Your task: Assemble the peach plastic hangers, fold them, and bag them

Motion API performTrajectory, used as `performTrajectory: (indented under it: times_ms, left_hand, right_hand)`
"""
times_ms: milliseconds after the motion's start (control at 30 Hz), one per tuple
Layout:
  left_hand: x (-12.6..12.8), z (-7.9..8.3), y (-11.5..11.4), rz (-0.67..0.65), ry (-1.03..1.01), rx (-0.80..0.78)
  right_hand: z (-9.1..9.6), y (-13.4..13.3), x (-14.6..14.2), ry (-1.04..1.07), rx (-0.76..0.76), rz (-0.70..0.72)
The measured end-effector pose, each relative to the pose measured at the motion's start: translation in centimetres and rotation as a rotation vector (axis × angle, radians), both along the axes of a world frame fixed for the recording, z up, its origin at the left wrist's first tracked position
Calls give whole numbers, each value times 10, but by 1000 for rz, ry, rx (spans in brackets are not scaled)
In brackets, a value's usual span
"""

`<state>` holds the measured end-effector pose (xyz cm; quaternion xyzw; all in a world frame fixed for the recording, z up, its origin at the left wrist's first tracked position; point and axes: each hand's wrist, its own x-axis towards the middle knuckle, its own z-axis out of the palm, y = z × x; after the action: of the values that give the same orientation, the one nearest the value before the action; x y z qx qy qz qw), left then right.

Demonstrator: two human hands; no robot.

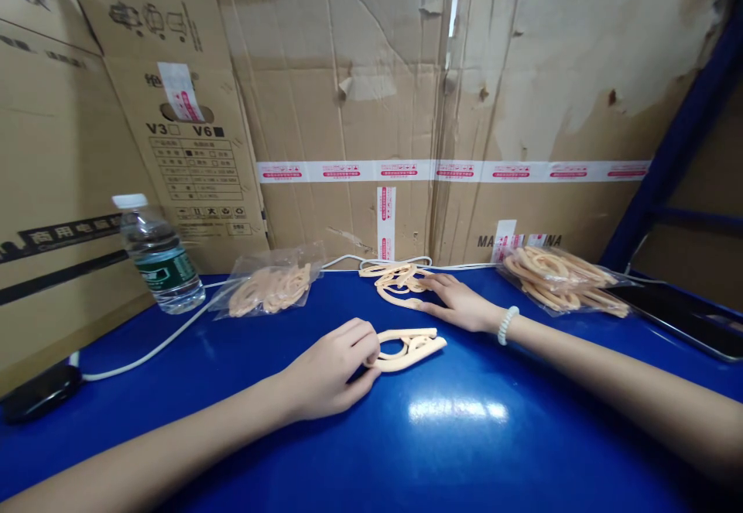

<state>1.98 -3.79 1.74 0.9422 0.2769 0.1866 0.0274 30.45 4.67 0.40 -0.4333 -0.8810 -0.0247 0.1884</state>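
Currently our left hand (342,366) pinches a peach hanger (413,357) at mid-frame; our right hand (464,306) (beaded bracelet (507,326) on) is at the hanger pile (400,303) above centre, fingers (444,284) parted, grip impossible to tell.

Bare left forearm (174,439) in from lower left, angled up toward centre, wrist roughly straight. Bare left hand (341,367) back up, fingers bent and bunched, thumb stretched forward below them, tips close together in a pinch. Bare right forearm (615,381) in from the right edge, slanting up-left. Bare right hand (461,304) farther forward, back up, fingers extended, thumb apart from them. Hands well apart, not touching.
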Motion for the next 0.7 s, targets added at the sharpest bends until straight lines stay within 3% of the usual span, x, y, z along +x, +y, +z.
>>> performTrajectory:
  times_ms: [100, 300, 400, 533, 700]
  left_hand:
    - [1, 0, -2, -75, -43, -32]
    - [-1, -1, -3, -105, -39, -127]
    - [-3, -3, -1, -55, -34, -151]
    - [-3, -5, 1, -71, -62, -175]
    - [0, -2, 0, -78, -62, -201]
  right_hand:
    - [-3, 7, -9, 27, -5, 35]
    - [-6, 48, -34, 219, 115, -321]
    - [-4, 54, -43, 275, 110, -366]
    - [1, 28, -45, 312, 42, -238]
    - [7, -36, -27, 360, -124, -92]
